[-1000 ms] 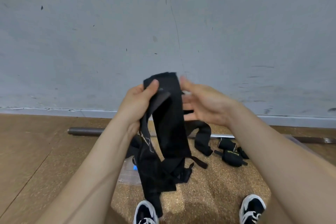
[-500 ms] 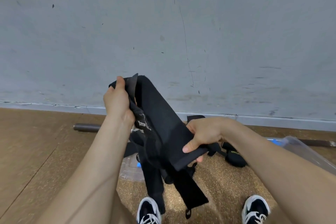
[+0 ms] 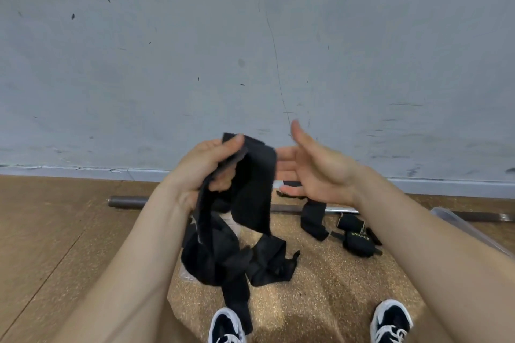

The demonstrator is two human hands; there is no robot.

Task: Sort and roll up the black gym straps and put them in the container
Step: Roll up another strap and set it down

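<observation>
Grey scuffed wall (image 3: 250, 50) meets a brown floor (image 3: 320, 287), seen from above by a seated person. At centre, a wide black gym strap (image 3: 252, 189) is held up in front of the wall. The left hand (image 3: 206, 167) pinches its top end between thumb and curled fingers, and the rest hangs down into a tangled heap of black straps (image 3: 237, 259) on the floor. The right hand (image 3: 315, 172) is spread, palm facing left, just beside the strap's right edge (whether its fingertips touch cannot be told). Farther right, another strap (image 3: 312, 220) drapes over a metal bar (image 3: 125, 201) lying along the wall, and near it sit rolled straps (image 3: 356, 239) with yellow lettering. A clear container (image 3: 451, 217) shows at the far right, partly hidden behind the right forearm. Two black-and-white shoes (image 3: 225, 326) sit at the near edge.
</observation>
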